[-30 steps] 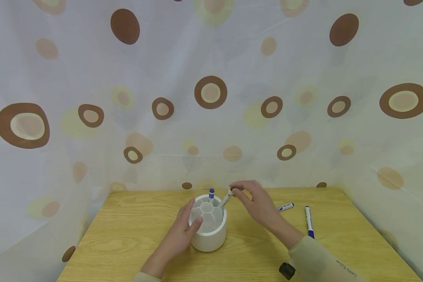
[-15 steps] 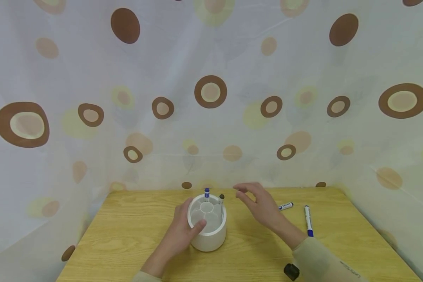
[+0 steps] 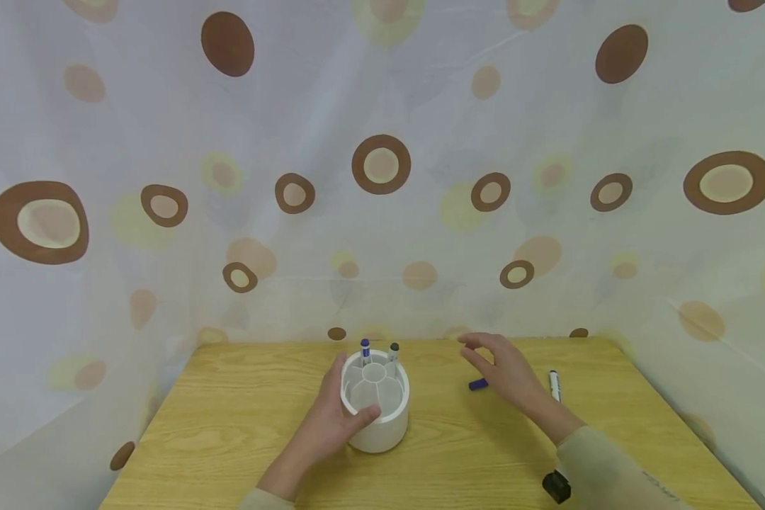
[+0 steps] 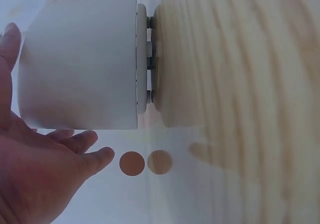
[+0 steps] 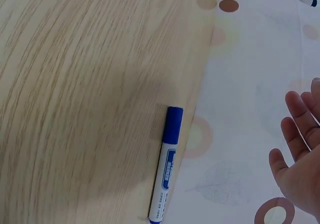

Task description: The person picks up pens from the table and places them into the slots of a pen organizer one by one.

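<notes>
A white round pen holder [image 3: 377,433] with several compartments stands on the wooden table. My left hand [image 3: 331,425] holds it from the left, thumb over the front rim and fingers round the far side. Two markers stand in its back compartments, one with a blue end [image 3: 365,348] and one with a black end [image 3: 393,351]. To the right, my right hand [image 3: 503,368] hovers with nothing in it, fingers loosely bent. Close by it lies a blue-capped white marker [image 5: 165,169]; in the head view the hand covers all but its blue cap [image 3: 478,384].
Another white marker [image 3: 554,386] lies on the table [image 3: 248,432] at the right, partly behind my right forearm. A small black object [image 3: 556,487] shows beside the right sleeve. A patterned curtain [image 3: 382,234] closes off the back and sides.
My right hand has let go of the black-ended marker, now upright in the holder, and moved right toward the lying marker. The pen holder has turned, shifting its markers leftward.
</notes>
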The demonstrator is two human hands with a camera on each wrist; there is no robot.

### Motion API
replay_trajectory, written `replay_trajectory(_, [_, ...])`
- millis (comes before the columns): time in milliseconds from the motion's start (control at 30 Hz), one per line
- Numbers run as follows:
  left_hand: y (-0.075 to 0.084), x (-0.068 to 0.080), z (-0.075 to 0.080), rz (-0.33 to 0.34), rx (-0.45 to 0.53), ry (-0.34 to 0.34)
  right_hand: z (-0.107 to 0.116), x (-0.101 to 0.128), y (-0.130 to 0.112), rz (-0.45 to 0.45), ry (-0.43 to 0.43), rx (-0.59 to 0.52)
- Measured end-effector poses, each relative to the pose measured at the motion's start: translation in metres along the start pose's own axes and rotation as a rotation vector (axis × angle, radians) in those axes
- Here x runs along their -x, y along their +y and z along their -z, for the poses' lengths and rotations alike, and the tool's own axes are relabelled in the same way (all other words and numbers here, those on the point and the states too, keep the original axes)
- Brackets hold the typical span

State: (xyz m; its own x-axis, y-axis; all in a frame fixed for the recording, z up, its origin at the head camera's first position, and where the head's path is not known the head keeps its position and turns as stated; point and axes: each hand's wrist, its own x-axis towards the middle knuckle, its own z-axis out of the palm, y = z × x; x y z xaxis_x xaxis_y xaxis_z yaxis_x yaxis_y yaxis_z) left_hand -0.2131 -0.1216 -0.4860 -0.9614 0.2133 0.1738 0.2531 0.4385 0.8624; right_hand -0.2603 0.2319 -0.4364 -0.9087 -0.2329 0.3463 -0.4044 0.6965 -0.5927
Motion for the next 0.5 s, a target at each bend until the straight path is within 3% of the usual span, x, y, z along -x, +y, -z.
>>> replay_trajectory(500, [-0.001,-0.001,-0.001,0.036,-0.028,-0.038,0.027,0.014,0.056,-0.068,-0.114,0.054])
